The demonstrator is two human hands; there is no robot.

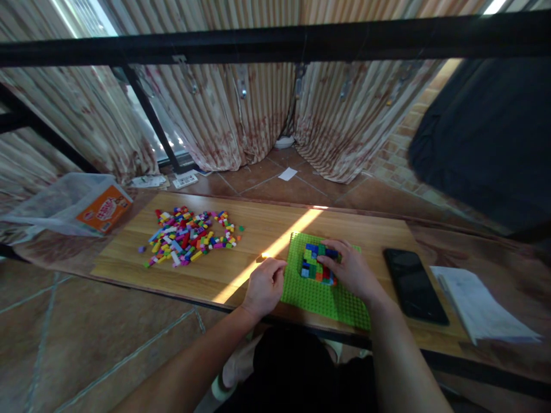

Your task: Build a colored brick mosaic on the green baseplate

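A green studded baseplate point(329, 307) lies on the wooden board in front of me. Toy bricks point(310, 265) in blue, yellow-green, red and orange are set close together on its upper middle. My right hand point(348, 268) reaches over the right side of these bricks, thumb and fingers closed down on them; what is between the fingertips is hidden. At the plate's left edge, my left hand point(264, 285) is curled with thumb and index finger together. Anything inside that pinch is too small or too hidden to make out.
Many loose coloured bricks point(185, 235) are heaped on the left of the wooden board point(253, 223). Farther left stands a clear plastic bin point(55, 201) with an orange label. A black phone point(415, 285) and white paper point(482, 310) lie to the right.
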